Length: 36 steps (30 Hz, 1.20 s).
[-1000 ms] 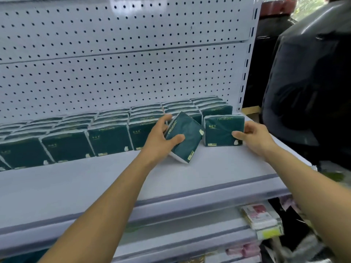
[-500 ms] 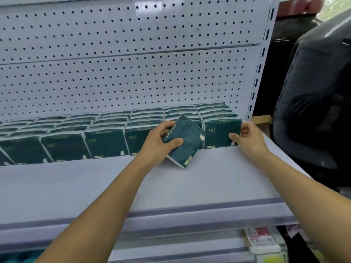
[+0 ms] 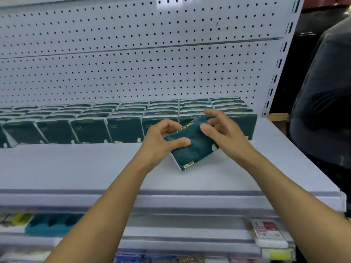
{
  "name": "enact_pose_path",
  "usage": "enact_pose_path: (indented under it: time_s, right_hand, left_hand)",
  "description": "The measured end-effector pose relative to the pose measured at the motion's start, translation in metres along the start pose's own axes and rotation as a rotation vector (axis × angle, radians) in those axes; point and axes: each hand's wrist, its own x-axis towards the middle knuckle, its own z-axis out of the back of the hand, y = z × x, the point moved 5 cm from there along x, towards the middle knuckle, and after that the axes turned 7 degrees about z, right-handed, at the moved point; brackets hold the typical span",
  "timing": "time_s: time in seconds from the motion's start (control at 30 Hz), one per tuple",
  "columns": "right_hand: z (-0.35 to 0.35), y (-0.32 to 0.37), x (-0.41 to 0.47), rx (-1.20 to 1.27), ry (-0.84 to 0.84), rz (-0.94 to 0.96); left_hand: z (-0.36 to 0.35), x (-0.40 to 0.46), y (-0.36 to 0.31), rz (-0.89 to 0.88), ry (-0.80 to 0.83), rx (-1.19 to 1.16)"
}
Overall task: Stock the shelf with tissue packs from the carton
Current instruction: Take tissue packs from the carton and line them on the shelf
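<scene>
A dark green tissue pack (image 3: 191, 149) hangs tilted just above the white shelf (image 3: 95, 168), one corner near the board. My left hand (image 3: 161, 141) grips its left edge, thumb across the front and fingers curled behind. My right hand (image 3: 222, 128) hovers over the pack's upper right part with fingers spread and loosely bent; whether the thumb touches the pack is unclear. Rows of the same green tissue packs (image 3: 89, 130) stand along the back of the shelf against the pegboard. The carton is out of sight.
The white pegboard back panel (image 3: 152, 63) rises behind the rows. Lower shelves hold teal packs (image 3: 53, 223) and pink-and-white boxes (image 3: 267, 232). A large dark object (image 3: 322, 111) stands close to the shelf's right end.
My right hand left the rightmost standing pack and came left over the tilted pack. My left hand kept its grip on the pack. The camera view shifted slightly.
</scene>
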Motion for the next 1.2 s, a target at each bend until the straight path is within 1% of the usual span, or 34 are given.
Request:
enact_pose_path:
  time_s: [0.03, 0.1, 0.2, 0.37, 0.43, 0.5, 0.63, 0.77, 0.87, 1.0, 1.2]
  right_hand:
    - [-0.013, 0.004, -0.001, 0.074, 0.078, -0.015]
    - [-0.036, 0.01, -0.004, 0.152, 0.147, -0.033]
    - [-0.074, 0.021, -0.005, 0.147, 0.192, -0.01]
    - [-0.164, 0.053, 0.0, 0.124, 0.273, 0.04]
    - [-0.204, 0.064, 0.005, 0.101, 0.25, 0.063]
    - [-0.248, 0.074, 0.01, 0.08, 0.193, 0.072]
    - [-0.34, 0.086, 0.016, 0.048, 0.089, 0.062]
    - [-0.414, 0.098, 0.023, 0.008, -0.002, 0.08]
    - [-0.456, 0.109, 0.029, -0.034, -0.011, 0.093]
    - [-0.505, 0.125, 0.042, -0.102, 0.02, 0.127]
    - [-0.568, 0.14, 0.072, -0.231, 0.094, 0.249]
  left_hand:
    - [0.008, -0.007, 0.001, -0.006, -0.006, 0.002]
    - [0.031, -0.021, 0.005, -0.004, -0.041, -0.002]
    - [0.075, -0.042, 0.016, 0.02, -0.125, -0.023]
    - [0.162, -0.081, 0.033, 0.027, -0.237, -0.023]
    - [0.21, -0.098, 0.04, 0.006, -0.307, 0.044]
    - [0.263, -0.115, 0.05, 0.008, -0.357, 0.135]
    - [0.366, -0.153, 0.074, 0.07, -0.407, 0.214]
    - [0.446, -0.182, 0.096, 0.125, -0.432, 0.269]
    - [0.487, -0.192, 0.107, 0.148, -0.44, 0.302]
    - [0.528, -0.188, 0.121, 0.159, -0.468, 0.336]
    - [0.586, -0.16, 0.146, 0.191, -0.497, 0.359]
